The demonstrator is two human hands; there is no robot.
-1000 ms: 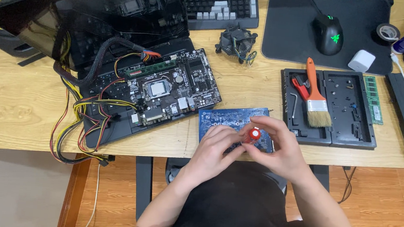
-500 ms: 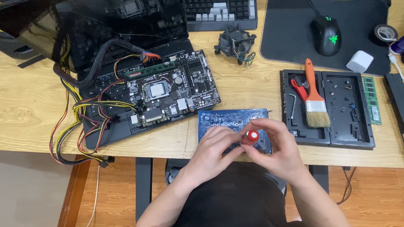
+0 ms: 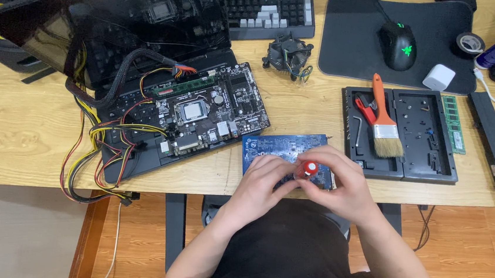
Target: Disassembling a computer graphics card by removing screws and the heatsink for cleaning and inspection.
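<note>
A small tool with a red round cap (image 3: 309, 168) stands between my two hands at the near edge of the wooden desk (image 3: 18, 138). My left hand (image 3: 261, 184) curls around its lower part. My right hand (image 3: 341, 181) closes on it from the other side. Right under and behind the hands lies a blue circuit card (image 3: 282, 147), flat on the desk. What the tool's tip touches is hidden by my fingers.
A black motherboard (image 3: 202, 115) with coloured cables (image 3: 90, 156) lies left, a dark case panel (image 3: 115, 23) behind it. A black tray (image 3: 424, 141) with an orange brush (image 3: 384, 123), a green memory stick (image 3: 453, 123), cooler fan (image 3: 289, 54), keyboard (image 3: 269, 8), and mouse (image 3: 397, 45) sit around.
The hands have shifted only slightly around the red-capped tool over the blue card; the rest of the desk is unchanged.
</note>
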